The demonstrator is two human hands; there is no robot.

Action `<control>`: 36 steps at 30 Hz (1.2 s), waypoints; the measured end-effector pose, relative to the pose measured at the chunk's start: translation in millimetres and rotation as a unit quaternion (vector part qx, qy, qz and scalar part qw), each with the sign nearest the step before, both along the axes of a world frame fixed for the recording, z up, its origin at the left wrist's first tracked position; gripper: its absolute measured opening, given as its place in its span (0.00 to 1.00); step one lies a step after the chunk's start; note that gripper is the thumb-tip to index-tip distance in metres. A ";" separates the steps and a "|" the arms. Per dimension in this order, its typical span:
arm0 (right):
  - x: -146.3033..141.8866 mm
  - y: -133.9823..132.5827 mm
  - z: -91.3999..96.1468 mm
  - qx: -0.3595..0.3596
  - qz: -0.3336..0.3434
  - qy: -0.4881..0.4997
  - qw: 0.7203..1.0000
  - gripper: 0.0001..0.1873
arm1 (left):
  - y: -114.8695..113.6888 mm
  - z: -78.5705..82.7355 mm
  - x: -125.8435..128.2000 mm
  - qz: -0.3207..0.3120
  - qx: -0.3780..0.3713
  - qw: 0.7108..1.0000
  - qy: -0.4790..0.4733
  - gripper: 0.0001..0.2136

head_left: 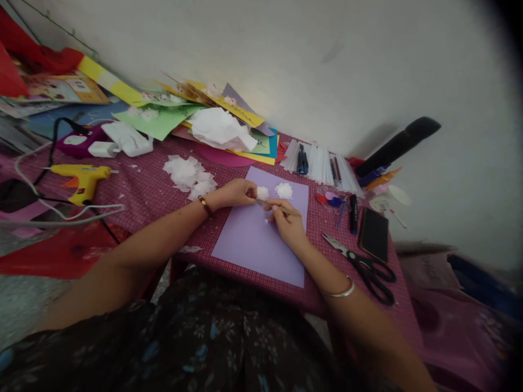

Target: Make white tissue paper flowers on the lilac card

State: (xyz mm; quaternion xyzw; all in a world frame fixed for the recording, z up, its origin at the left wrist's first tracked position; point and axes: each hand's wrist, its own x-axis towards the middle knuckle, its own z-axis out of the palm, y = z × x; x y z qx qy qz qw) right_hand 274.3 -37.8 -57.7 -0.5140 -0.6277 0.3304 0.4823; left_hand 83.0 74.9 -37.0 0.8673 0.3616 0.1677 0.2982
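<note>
A purple sheet of paper (261,239) lies on the red checked tablecloth (151,190). My left hand (237,192) pinches a small white tissue puff (262,192) over the sheet's top edge. My right hand (288,220) is closed around a thin stick-like tool (263,202) whose tip meets that puff. A second white tissue puff (283,190) rests on the sheet just to the right.
Black scissors (363,267) and a dark phone (373,234) lie right of the sheet, with pens (353,213) and white strips (322,163) behind. A yellow glue gun (81,179), tissue scraps (188,174) and stacked coloured paper (212,117) sit to the left and back.
</note>
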 end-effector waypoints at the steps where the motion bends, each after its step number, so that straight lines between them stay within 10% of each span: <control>1: -0.5 0.4 0.0 -0.004 0.001 -0.003 1.000 0.14 | 1.0 0.8 -1.7 -0.012 -0.008 1.000 0.000 0.08; 5: -0.8 0.7 0.2 -0.007 0.002 -0.026 1.000 0.14 | 6.8 2.7 -9.0 -0.061 -0.067 0.996 -0.017 0.11; 16: 0.2 -2.4 -2.3 0.047 0.023 -0.112 0.992 0.13 | 18.5 -6.4 -7.9 0.053 -0.080 0.989 -0.112 0.03; 27: -7.4 -5.7 2.4 0.133 0.080 -0.474 0.867 0.19 | 15.8 -7.0 -7.4 0.047 -0.061 0.993 -0.092 0.04; 36: -13.3 -5.6 7.9 0.106 0.068 -0.530 0.838 0.19 | 19.4 -16.8 -5.9 0.047 -0.030 0.996 -0.072 0.05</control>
